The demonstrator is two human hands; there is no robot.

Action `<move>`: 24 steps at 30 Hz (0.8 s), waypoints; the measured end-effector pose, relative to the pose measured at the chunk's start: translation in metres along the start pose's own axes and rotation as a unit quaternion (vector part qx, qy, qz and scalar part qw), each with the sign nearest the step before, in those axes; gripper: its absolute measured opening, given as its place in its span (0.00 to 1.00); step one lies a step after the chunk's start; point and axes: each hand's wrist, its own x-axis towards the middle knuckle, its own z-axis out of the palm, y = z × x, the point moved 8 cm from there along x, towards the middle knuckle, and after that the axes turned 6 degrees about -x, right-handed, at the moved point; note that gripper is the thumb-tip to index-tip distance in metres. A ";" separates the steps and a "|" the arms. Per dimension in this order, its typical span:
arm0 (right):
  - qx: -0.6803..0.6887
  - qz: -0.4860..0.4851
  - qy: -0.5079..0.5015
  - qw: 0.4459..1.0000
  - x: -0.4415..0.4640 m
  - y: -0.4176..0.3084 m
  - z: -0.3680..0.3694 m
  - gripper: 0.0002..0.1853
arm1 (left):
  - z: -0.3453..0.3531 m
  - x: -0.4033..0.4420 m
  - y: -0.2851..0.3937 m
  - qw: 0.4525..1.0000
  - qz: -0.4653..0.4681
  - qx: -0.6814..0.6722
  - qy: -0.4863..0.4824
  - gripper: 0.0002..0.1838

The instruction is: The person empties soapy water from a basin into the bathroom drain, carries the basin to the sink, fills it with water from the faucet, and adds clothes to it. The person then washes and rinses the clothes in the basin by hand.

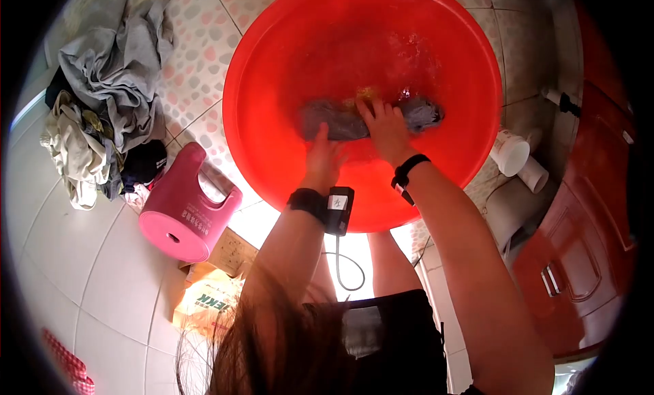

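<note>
A dark grey wet cloth (pixel 344 122) lies across the inside of a large red basin (pixel 238 122) that holds water. My left hand (pixel 323 160) is at the near edge of the cloth's left part, its thumb up against the fabric and its other fingers partly hidden. On the cloth, right of its middle, rests my right hand (pixel 387 126), fingers apart and bent down onto the fabric. Something yellowish (pixel 368 94) shows just beyond the right fingertips; what it is cannot be made out.
A pink stool (pixel 180 218) stands left of the basin, with piled clothes (pixel 112 74) beyond it. Below it is an orange and white bag (pixel 208 296). White containers (pixel 509 153) and a red cabinet (pixel 565 265) are at the right.
</note>
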 end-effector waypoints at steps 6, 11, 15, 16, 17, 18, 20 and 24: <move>0.395 0.016 -0.147 0.907 -0.049 -0.011 -0.022 0.25 | -0.009 0.019 -0.014 0.988 -0.101 -0.118 -0.012 0.34; 0.628 0.078 -0.315 0.707 -0.081 -0.020 -0.049 0.13 | 0.026 0.017 -0.031 0.978 -0.072 -0.125 -0.151 0.25; 0.579 0.123 -0.205 0.780 -0.068 -0.017 -0.045 0.15 | 0.055 -0.023 -0.029 0.978 -0.071 -0.145 -0.134 0.21; 0.508 0.135 -0.139 0.839 -0.064 -0.011 -0.050 0.17 | 0.055 -0.025 -0.029 0.979 -0.071 -0.142 -0.131 0.21; 0.513 0.136 -0.140 0.836 -0.062 -0.014 -0.045 0.17 | 0.053 -0.027 -0.032 0.984 -0.079 -0.098 -0.128 0.21; 0.395 0.125 -0.051 0.909 -0.053 -0.005 -0.053 0.18 | 0.051 -0.029 -0.035 0.987 -0.086 -0.053 -0.125 0.22; 0.268 0.113 0.043 0.956 -0.039 0.004 -0.069 0.19 | 0.049 -0.027 -0.035 0.989 -0.066 -0.080 -0.107 0.22; 0.354 0.240 0.062 0.902 -0.014 0.058 -0.050 0.22 | 0.056 -0.039 0.005 0.967 -0.001 -0.226 -0.114 0.25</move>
